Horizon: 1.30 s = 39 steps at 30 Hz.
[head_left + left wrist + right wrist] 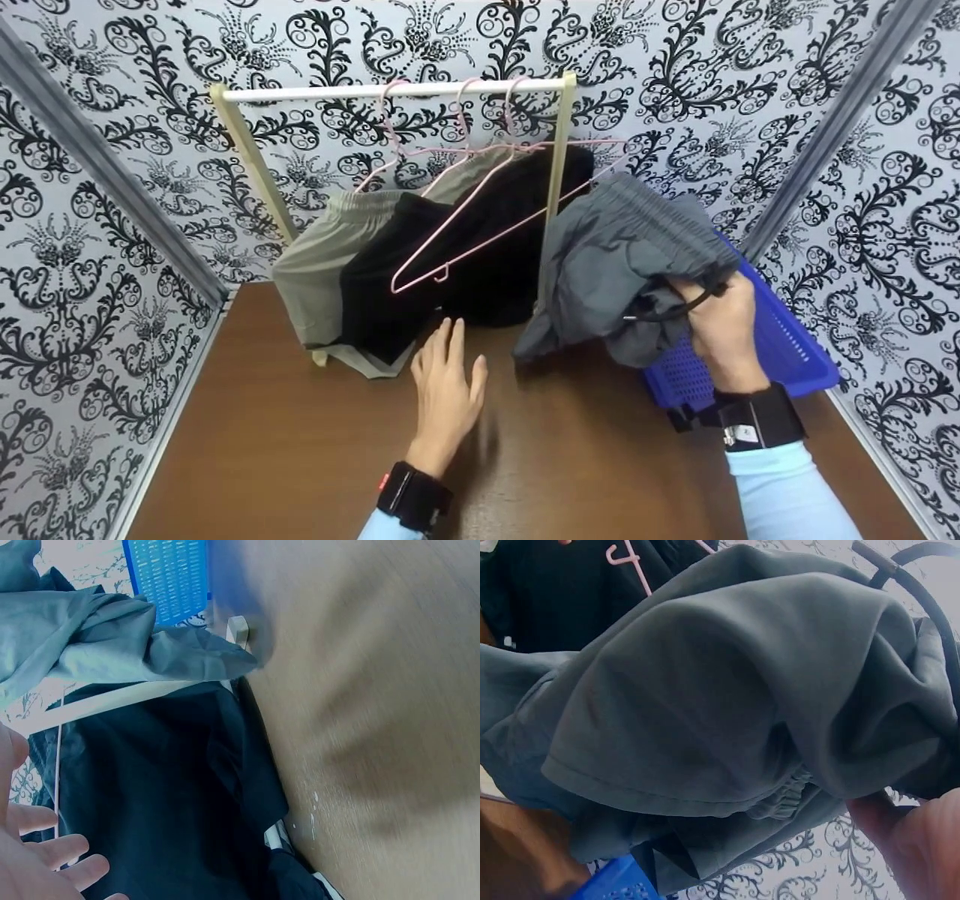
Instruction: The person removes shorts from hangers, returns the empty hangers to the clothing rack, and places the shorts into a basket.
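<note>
My right hand (724,322) grips a pair of grey shorts (600,262) by the elastic waistband, lifted in front of the basket. A black drawstring (675,309) dangles from the waistband. In the right wrist view the grey shorts (727,697) fill most of the picture, with the thumb at their lower right edge. My left hand (446,382) reaches over the table with its fingers extended and nothing in them. Just beyond its fingertips hang black shorts (487,255) and a bare pink hanger (480,247) on the rack.
A small rack with a white rail (315,94) and wooden posts stands at the back of the brown table (300,450). Grey-and-black shorts (315,277) hang at its left on another pink hanger. To the right is a blue plastic basket (795,345). Patterned walls enclose the table.
</note>
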Motion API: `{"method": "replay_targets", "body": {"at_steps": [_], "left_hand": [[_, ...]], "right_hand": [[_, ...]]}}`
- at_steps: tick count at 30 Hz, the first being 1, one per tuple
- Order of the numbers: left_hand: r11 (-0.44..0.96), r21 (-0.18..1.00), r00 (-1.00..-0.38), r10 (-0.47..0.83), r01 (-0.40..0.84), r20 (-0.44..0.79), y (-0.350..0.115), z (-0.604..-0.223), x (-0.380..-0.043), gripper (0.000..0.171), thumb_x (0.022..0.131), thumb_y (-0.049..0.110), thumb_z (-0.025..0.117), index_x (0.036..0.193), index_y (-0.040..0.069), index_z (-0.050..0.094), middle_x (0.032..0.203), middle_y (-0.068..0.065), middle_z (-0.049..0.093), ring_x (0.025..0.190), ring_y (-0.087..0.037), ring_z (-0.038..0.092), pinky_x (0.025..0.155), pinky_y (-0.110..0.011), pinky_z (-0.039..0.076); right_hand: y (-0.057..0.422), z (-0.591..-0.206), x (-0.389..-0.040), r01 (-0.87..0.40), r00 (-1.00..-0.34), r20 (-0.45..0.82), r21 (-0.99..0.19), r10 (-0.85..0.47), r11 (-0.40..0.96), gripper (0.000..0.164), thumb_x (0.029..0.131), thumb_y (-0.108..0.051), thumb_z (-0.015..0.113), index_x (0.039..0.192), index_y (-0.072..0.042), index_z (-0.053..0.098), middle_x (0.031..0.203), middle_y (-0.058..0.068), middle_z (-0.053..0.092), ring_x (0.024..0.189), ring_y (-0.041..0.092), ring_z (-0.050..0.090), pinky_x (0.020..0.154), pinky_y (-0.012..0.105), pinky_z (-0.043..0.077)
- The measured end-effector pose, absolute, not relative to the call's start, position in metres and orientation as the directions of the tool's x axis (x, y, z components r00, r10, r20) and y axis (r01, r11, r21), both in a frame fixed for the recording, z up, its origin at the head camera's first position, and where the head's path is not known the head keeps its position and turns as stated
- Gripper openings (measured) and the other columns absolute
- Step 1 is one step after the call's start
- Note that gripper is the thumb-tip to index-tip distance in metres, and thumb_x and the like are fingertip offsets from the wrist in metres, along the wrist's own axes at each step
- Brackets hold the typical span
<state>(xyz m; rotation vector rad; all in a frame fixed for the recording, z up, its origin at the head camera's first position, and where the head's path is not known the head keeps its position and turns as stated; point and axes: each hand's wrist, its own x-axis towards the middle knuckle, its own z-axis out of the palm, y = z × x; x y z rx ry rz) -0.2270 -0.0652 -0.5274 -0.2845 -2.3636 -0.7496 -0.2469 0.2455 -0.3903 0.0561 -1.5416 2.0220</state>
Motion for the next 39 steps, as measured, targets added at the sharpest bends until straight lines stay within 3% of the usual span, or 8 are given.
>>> {"method": "replay_targets", "body": {"at_steps": [11,20,28,33,39], "left_hand": [[0.815,0.439,-0.763,0.006,0.378,0.646,-0.064,-0.526,-0.228,0.060,0.097,0.023,0.068,0.150,0.002,0.050,0.151,-0.021,0.050,0.135,-0.041,0.048,0.107,-0.061,0.035],[0.814,0.439,-0.762,0.006,0.380,0.648,-0.064,-0.526,-0.226,0.060,0.097,0.024,0.067,0.150,0.002,0.050,0.151,-0.022,0.050,0.135,-0.041,0.048,0.107,-0.060,0.033],[0.820,0.422,-0.746,0.008,0.386,0.666,-0.064,-0.528,-0.227,0.058,0.098,0.024,0.066,0.149,0.001,0.051,0.150,-0.022,0.051,0.134,-0.041,0.049,0.106,-0.061,0.034],[0.820,0.422,-0.744,0.007,0.387,0.668,-0.065,-0.529,-0.226,0.058,0.098,0.025,0.066,0.148,0.001,0.051,0.150,-0.022,0.051,0.134,-0.041,0.049,0.106,-0.060,0.034],[0.826,0.414,-0.742,0.009,0.383,0.670,-0.065,-0.530,-0.225,0.058,0.097,0.024,0.066,0.148,0.001,0.051,0.150,-0.021,0.050,0.133,-0.041,0.049,0.104,-0.062,0.036]], "right_hand": [[0.277,-0.391,-0.251,-0.546,-0.753,0.287,-0.775,0.592,-0.318,0.031,0.081,0.026,0.067,0.102,0.004,0.075,0.096,0.013,0.076,0.083,0.020,0.074,0.075,0.028,0.061],[0.311,-0.396,-0.255,-0.605,-0.716,0.170,-0.635,0.677,-0.481,0.041,0.078,0.027,0.071,0.115,0.010,0.068,0.109,0.020,0.073,0.095,0.029,0.073,0.084,0.035,0.059],[0.334,-0.402,-0.256,-0.698,-0.620,0.116,-0.533,0.776,-0.478,0.045,0.077,0.028,0.072,0.119,0.013,0.067,0.115,0.024,0.071,0.103,0.033,0.071,0.090,0.038,0.057],[0.343,-0.415,-0.257,-0.696,-0.599,0.114,-0.563,0.792,-0.446,0.045,0.078,0.023,0.074,0.121,0.012,0.067,0.120,0.023,0.070,0.109,0.033,0.070,0.095,0.037,0.055],[0.349,-0.440,-0.263,-0.587,-0.566,0.110,-0.749,0.817,-0.307,0.039,0.079,0.017,0.078,0.116,0.003,0.073,0.111,0.012,0.076,0.104,0.023,0.071,0.096,0.028,0.055]]}}
